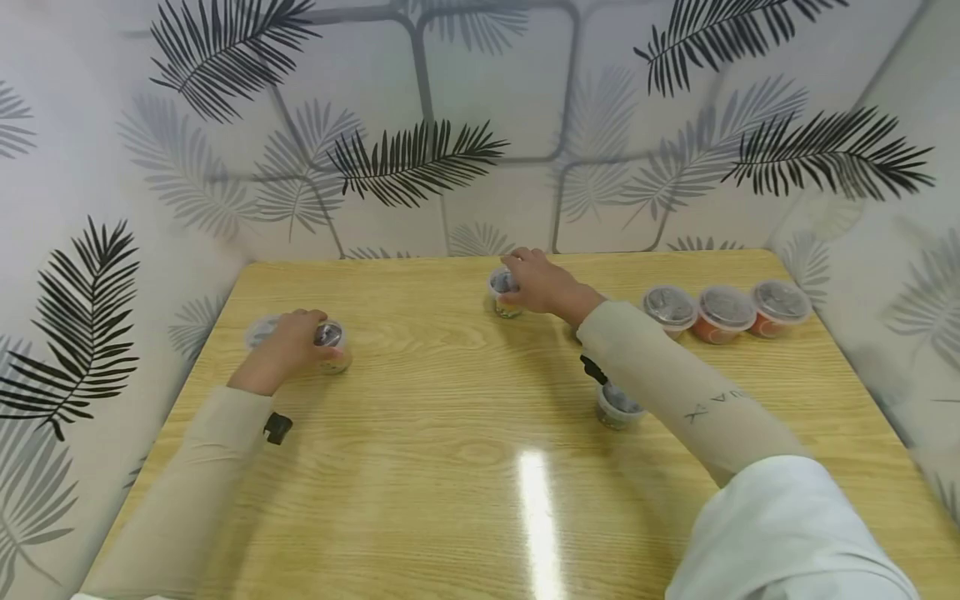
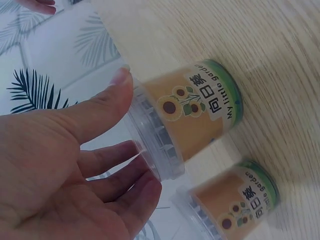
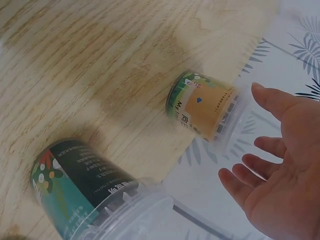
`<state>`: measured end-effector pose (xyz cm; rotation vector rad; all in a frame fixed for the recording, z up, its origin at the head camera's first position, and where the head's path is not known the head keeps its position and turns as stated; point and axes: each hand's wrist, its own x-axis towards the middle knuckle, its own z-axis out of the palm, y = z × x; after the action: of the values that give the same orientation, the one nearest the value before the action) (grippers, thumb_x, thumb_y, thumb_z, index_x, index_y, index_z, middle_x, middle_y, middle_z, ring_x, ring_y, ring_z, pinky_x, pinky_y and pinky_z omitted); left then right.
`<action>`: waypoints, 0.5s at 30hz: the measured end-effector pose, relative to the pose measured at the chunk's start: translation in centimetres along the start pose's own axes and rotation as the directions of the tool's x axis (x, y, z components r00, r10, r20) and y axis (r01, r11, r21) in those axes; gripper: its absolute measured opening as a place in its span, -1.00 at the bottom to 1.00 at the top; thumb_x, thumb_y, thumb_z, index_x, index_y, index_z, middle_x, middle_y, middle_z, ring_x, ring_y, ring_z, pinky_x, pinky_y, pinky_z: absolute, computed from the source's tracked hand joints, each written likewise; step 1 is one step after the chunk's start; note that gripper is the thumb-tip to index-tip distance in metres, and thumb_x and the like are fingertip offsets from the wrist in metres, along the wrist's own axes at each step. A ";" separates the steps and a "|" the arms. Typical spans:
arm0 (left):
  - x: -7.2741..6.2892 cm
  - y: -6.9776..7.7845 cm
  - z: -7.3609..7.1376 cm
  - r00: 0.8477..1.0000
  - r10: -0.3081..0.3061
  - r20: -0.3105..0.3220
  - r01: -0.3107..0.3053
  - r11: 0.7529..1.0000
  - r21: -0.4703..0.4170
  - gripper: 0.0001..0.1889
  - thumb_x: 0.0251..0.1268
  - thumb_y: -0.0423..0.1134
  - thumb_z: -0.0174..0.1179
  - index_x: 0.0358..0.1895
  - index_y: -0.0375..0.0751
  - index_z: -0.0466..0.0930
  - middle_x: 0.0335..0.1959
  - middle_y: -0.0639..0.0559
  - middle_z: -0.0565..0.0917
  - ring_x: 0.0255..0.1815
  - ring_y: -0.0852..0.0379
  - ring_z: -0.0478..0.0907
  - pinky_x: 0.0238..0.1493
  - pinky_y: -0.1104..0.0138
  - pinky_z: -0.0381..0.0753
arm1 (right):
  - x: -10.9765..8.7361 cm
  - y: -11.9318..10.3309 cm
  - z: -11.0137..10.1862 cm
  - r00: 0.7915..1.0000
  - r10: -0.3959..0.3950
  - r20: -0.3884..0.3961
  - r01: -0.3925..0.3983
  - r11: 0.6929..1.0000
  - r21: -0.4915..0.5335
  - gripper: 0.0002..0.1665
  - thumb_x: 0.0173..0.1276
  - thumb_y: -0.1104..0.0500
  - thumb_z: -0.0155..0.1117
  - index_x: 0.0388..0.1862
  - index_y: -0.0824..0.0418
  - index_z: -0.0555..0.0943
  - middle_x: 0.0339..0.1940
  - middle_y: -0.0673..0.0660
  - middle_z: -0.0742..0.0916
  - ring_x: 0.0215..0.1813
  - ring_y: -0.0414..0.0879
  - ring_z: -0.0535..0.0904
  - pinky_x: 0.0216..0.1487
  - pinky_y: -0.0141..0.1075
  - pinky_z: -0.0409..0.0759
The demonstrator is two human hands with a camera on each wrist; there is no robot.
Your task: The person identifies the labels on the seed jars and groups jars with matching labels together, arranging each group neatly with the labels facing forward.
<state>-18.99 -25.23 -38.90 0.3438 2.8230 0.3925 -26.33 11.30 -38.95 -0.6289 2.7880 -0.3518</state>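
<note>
In the left wrist view, my left hand [image 2: 95, 160] grips the clear lid of a planting cup [image 2: 195, 110] with thumb and fingers. Its orange label has sunflowers and reads "My little garden", with a green base. Right beside it stands a similar sunflower cup [image 2: 240, 200]. My right hand [image 1: 543, 283] is at the table's back edge around another small cup [image 1: 507, 296]. From the right wrist, that orange-labelled cup [image 3: 202, 105] shows with my thumb and spread fingers close to its lid. A cup with a teal and dark label [image 3: 80, 185] stands nearer.
Three lidded cups stand in a row at the back right: one [image 1: 670, 310], a reddish one [image 1: 722, 317] and another reddish one [image 1: 780, 308]. A cup [image 1: 618, 408] is partly under my right forearm. A leaf-patterned wall covering [image 1: 480, 200] borders the wooden table [image 1: 420, 433].
</note>
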 end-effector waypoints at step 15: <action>0.4 -1.5 -0.7 1.000 -0.017 0.023 0.017 0.999 0.031 -0.29 0.21 -0.15 0.24 0.25 -0.61 0.17 0.13 -0.55 0.33 0.14 -0.45 0.24 0.13 -0.16 0.28 | 0.8 0.3 0.4 0.999 0.028 0.017 -0.029 0.999 0.034 -0.09 0.32 -0.11 0.18 0.43 0.33 0.07 0.38 0.31 0.24 0.36 0.13 0.16 0.26 -0.05 0.28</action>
<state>-19.81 -26.67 -38.81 0.3285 2.8095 0.3393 -27.05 11.08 -39.54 -0.5812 2.7666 -0.3854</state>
